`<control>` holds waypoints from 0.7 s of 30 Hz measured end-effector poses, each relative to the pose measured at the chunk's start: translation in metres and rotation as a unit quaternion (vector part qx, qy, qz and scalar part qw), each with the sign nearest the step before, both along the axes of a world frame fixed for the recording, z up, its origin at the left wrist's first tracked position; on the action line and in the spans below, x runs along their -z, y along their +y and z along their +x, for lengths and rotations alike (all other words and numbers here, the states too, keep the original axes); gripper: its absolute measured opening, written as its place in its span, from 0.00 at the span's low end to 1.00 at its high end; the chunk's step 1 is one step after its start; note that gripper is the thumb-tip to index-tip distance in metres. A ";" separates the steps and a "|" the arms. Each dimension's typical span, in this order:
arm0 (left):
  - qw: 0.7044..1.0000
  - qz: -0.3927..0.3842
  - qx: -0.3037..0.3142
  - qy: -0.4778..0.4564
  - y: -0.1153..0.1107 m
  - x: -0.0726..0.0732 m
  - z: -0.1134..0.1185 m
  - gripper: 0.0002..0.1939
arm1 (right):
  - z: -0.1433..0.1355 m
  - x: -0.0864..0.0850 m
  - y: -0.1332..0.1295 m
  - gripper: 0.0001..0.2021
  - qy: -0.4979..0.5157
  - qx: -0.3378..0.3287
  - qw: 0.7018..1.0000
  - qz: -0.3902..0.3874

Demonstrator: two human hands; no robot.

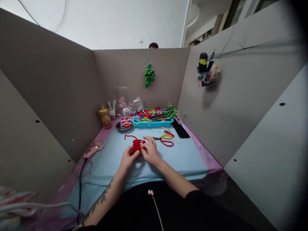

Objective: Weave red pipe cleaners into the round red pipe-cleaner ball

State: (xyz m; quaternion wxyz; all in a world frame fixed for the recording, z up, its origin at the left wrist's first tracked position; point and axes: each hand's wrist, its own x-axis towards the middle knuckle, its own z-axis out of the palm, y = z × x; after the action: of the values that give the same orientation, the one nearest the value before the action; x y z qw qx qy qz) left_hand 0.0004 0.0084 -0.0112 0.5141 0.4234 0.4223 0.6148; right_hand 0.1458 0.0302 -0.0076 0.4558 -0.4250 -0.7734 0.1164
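A small red cord piece [136, 146], which looks knotted or woven, is held over the blue cloth [183, 157]. My left hand [129, 156] grips its left and lower edge between thumb and fingers. On its right side, my right hand [150, 150] pinches it, with the index finger raised; the exact spot under the fingertips is hidden. A loose red cord end [130, 136] sticks out at the upper left. Just beyond my right hand lie scissors [167, 140] with one yellow and one red handle loop.
Behind stands a blue tray [154, 124] heaped with coloured cords. A metal bowl [124, 127] with woven pieces sits left of it, a black phone [181, 131] right. A pink glue gun [95, 149] lies at left with its cable. Grey partitions [141, 59] enclose the table.
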 end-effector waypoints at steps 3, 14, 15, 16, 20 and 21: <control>1.000 0.005 -0.005 0.024 -0.001 -0.003 -0.001 0.26 | -0.003 0.000 -0.001 0.07 -0.007 0.003 1.000 0.000; 0.998 0.009 -0.042 0.036 0.000 0.001 0.004 0.23 | 0.005 -0.003 -0.002 0.03 -0.006 -0.023 1.000 -0.020; 0.998 0.009 -0.043 0.034 0.000 0.001 0.005 0.23 | 0.005 -0.003 -0.002 0.04 -0.001 -0.026 0.999 -0.025; 0.998 0.009 -0.045 0.033 -0.001 0.000 0.005 0.23 | 0.004 -0.003 -0.001 0.04 0.003 -0.029 0.999 -0.028; 0.998 0.005 -0.059 0.036 -0.004 -0.004 0.005 0.22 | -0.002 -0.002 -0.001 0.05 0.027 -0.031 0.999 -0.035; 0.997 0.005 -0.062 0.037 -0.005 -0.005 0.005 0.21 | -0.003 -0.001 -0.002 0.05 0.033 -0.030 0.998 -0.035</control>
State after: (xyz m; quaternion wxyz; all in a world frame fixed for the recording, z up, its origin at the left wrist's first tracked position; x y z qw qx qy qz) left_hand 0.0057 0.0036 -0.0064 0.4571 0.4217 0.4637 0.6310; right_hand 0.1428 0.0286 -0.0063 0.4619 -0.4135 -0.7657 0.1711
